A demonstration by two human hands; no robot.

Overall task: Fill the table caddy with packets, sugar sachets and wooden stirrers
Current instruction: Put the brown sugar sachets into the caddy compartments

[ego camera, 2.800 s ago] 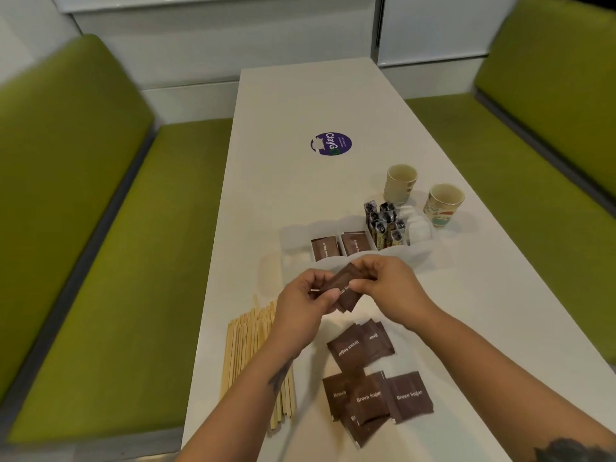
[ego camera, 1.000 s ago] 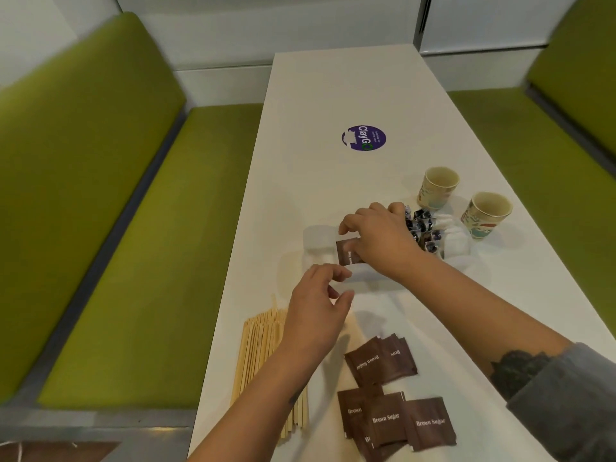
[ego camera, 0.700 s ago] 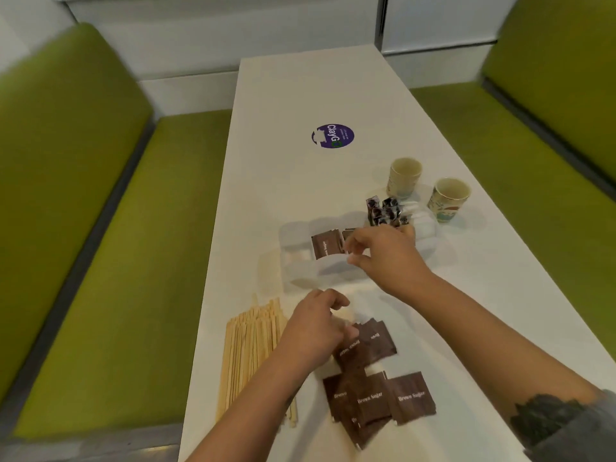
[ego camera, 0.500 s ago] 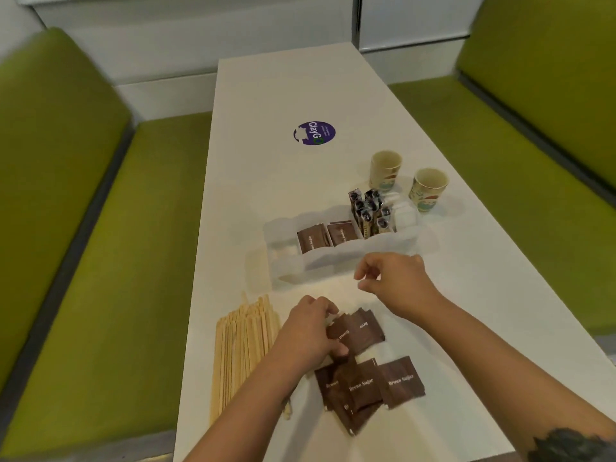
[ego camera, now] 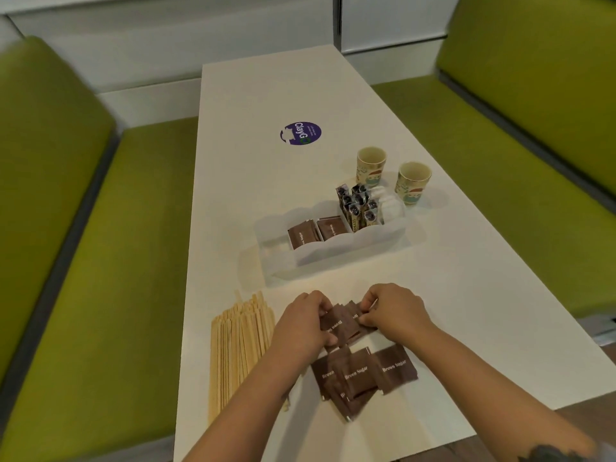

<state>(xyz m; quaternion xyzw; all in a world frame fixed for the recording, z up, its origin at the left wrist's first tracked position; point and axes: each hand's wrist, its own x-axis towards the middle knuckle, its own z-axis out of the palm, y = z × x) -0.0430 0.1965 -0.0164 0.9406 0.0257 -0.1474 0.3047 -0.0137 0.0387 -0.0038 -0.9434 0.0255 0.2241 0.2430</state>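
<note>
Both hands meet over a small stack of brown sachets (ego camera: 343,323) on the white table (ego camera: 466,295) — the left hand (ego camera: 301,326) and right hand (ego camera: 395,310) pinch its edges, covering most of its print. The loose sachets (ego camera: 363,375) nearer read "Brown Sugar". The clear caddy (ego camera: 333,235) beyond holds more; stick packets' (ego camera: 358,206) lettering is unreadable. A round sticker (ego camera: 300,133) reads "ClayGo". The wooden stirrers (ego camera: 238,348) lie left.

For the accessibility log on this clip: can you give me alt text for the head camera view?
Both hands, left hand and right hand, pinch a small stack of brown sugar sachets on a white table. More sachets lie nearer, wooden stirrers to the left. Beyond stands a partly filled white caddy, with two paper cups behind it.
</note>
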